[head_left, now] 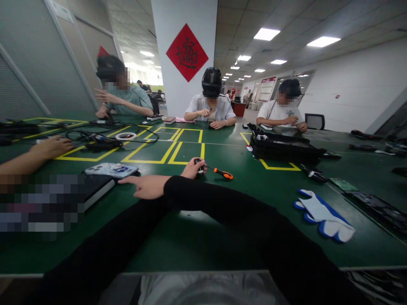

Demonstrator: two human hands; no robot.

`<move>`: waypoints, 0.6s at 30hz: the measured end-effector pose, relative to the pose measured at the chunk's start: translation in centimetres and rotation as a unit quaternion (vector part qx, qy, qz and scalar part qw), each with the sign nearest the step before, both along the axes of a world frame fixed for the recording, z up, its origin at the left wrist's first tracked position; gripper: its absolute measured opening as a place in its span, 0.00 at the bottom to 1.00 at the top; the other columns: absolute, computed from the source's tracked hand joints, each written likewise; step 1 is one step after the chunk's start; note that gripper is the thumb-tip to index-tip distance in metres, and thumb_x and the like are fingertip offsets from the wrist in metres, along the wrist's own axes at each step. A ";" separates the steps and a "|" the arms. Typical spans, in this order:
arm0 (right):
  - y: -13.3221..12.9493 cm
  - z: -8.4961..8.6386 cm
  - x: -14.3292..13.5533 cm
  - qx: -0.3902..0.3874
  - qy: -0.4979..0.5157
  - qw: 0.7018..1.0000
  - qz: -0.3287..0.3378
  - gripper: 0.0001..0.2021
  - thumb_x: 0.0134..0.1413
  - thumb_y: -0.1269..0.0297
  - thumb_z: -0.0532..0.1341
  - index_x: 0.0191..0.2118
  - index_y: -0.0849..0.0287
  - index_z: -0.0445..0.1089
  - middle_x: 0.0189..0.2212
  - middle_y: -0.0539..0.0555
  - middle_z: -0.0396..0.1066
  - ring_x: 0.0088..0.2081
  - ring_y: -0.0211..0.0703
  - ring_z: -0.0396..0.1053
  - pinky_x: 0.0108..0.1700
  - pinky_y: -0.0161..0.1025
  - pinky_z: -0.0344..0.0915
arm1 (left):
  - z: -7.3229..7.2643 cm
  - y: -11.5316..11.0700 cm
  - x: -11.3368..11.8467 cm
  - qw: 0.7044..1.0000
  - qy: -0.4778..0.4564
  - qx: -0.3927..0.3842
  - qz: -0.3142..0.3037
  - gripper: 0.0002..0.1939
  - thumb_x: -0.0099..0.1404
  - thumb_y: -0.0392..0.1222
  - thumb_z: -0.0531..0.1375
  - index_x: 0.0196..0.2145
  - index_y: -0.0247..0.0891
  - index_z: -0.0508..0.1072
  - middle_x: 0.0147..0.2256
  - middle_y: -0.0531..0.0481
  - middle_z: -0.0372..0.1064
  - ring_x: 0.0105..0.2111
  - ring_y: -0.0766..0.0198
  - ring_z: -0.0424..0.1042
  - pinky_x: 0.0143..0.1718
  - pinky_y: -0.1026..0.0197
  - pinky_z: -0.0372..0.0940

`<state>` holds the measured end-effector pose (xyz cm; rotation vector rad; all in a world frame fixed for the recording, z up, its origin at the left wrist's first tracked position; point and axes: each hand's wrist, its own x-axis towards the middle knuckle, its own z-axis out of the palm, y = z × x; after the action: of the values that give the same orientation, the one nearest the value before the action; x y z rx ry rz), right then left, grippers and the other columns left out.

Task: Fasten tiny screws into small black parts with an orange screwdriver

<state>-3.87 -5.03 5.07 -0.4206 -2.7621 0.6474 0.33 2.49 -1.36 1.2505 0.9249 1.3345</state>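
Note:
My arms are crossed, with the right sleeve lying over the left. My left hand (191,168) is closed around a small black object (199,165) with a light mark, whose kind I cannot make out. Beside it on the green table lies a screwdriver (223,173) with an orange and black handle. My right hand (148,186) reaches left with its index finger stretched out and nothing visible in it. That fingertip is close to a dark, thick notebook (101,186) and a phone in a patterned case (111,169); I cannot tell whether it touches.
A blue-and-white glove (324,215) lies to the right. Black trays (282,146) stand beyond it, near a circuit board (343,184). Cables and a white tape roll (126,136) lie at left, by another person's hand (52,147). Several people sit around the table.

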 end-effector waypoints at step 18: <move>-0.1 -0.2 -2.6 0.074 0.101 0.991 -0.044 0.27 0.46 0.74 0.56 0.54 0.50 0.54 0.37 0.46 0.69 0.37 0.37 0.68 0.41 0.32 0.64 | 0.8 -0.9 0.1 0.999 -0.044 -0.011 -0.024 0.09 0.56 0.39 0.58 0.35 0.36 0.62 0.28 0.53 0.66 0.24 0.69 0.69 0.26 0.63 0.66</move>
<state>-6.43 -5.12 4.86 -0.4160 -2.5623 0.4340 0.40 1.64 -0.57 1.1806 0.8398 1.3280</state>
